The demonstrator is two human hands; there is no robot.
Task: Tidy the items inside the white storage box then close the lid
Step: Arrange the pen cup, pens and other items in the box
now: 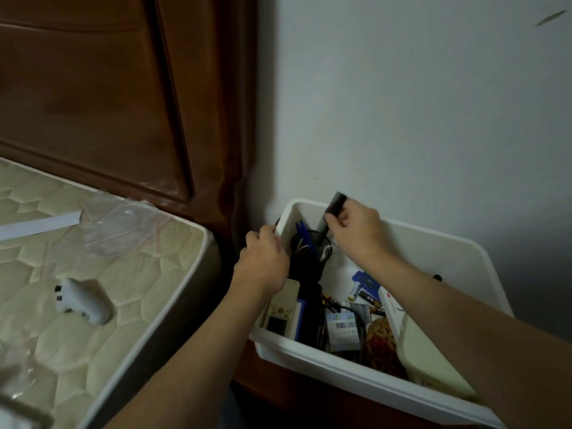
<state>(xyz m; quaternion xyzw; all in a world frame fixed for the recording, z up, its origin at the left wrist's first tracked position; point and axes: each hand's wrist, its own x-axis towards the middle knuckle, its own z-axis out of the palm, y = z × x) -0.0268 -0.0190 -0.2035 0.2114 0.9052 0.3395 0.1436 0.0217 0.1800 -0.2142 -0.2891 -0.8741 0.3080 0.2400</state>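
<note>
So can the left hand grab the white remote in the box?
Probably yes. The left hand grips the box rim just above the white remote, which lies uncovered by the near wall; it must let go first.

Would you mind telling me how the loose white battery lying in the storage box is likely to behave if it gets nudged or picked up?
The white battery is a smooth cylinder lying on its side on the floor of the white storage box, so a nudge would probably roll it. It looks rigid and small, likely dense for its size. Its glossy casing may slip in a loose pinch, so gripping across the middle seems safest.
</note>
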